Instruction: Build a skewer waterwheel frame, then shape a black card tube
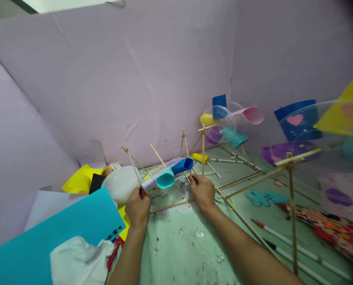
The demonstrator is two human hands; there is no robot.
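Note:
On the table, a frame of thin wooden sticks [167, 206] stands between my hands, with rubber bands tying its upright tops. My left hand [138, 206] is closed around the lower part of the left upright stick [134, 163]. The fingers of my right hand [202, 192] pinch the right upright stick [186, 144] low down. Rolled paper cones, one dark blue [184, 165] and one teal [165, 180], sit on the frame between the two uprights. A loose-ended stick [157, 154] slants up behind them. My fingertips partly hide where the sticks are gripped.
To the left lie a teal sheet [75, 225], a crumpled white cloth [81, 259], yellow paper [81, 179] and a white rounded object [121, 184]. At right stand pinwheels with clear discs [301, 152] on stick frames, near pencils [298, 247] and a patterned pouch [327, 227]. Pale walls [164, 79] enclose the table.

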